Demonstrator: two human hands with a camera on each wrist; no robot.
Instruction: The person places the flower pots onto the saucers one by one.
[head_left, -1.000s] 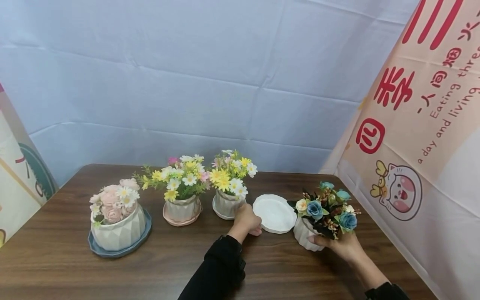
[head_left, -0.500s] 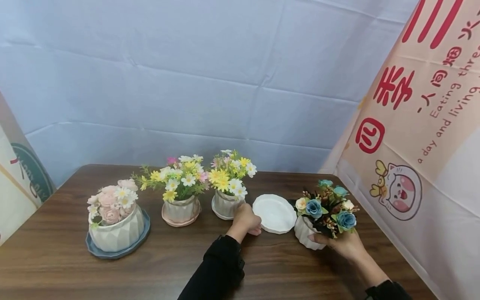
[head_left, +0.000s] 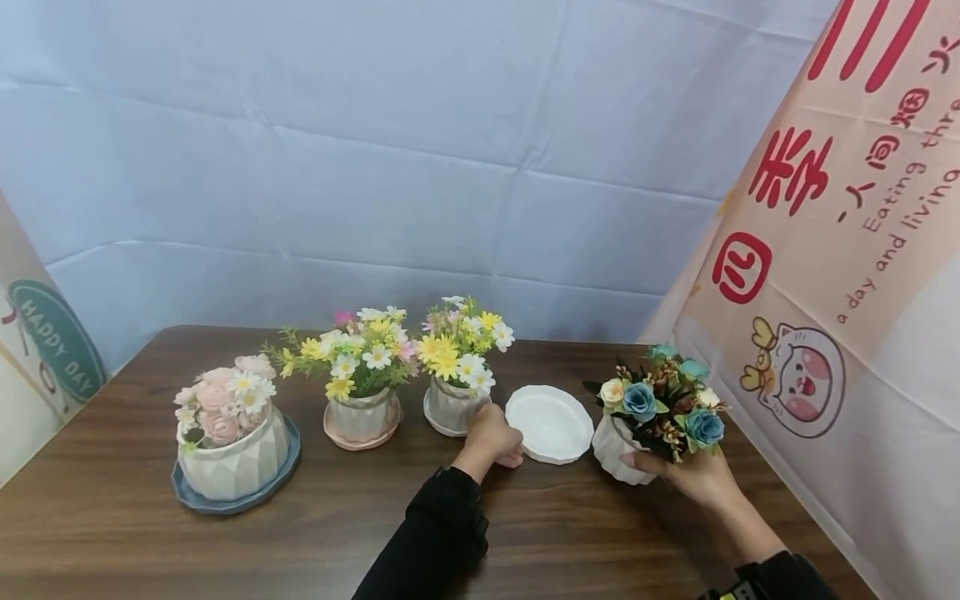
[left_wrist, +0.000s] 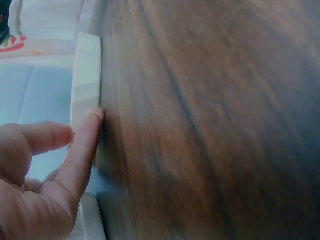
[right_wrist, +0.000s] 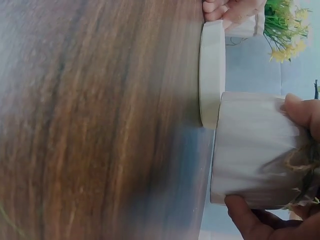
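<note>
My right hand grips a white ribbed flowerpot with blue and cream artificial roses, thumb and fingers on opposite sides. In the right wrist view the pot is raised off the table, its base near the height of the saucer's rim. Just left of it a white faceted saucer lies flat with nothing on it. My left hand pinches the saucer's left edge; in the left wrist view thumb and forefinger meet at the side of the saucer.
Left of my left hand stands a daisy pot on a white saucer. Beside it is another daisy pot on a pink saucer. Farther left, a wide pot of pink flowers sits on a blue saucer. Cloth hangs behind the table.
The right hand has lifted the rose pot slightly, shifting it a little away from me and to the right. My left hand and the white saucer have stayed in place.
</note>
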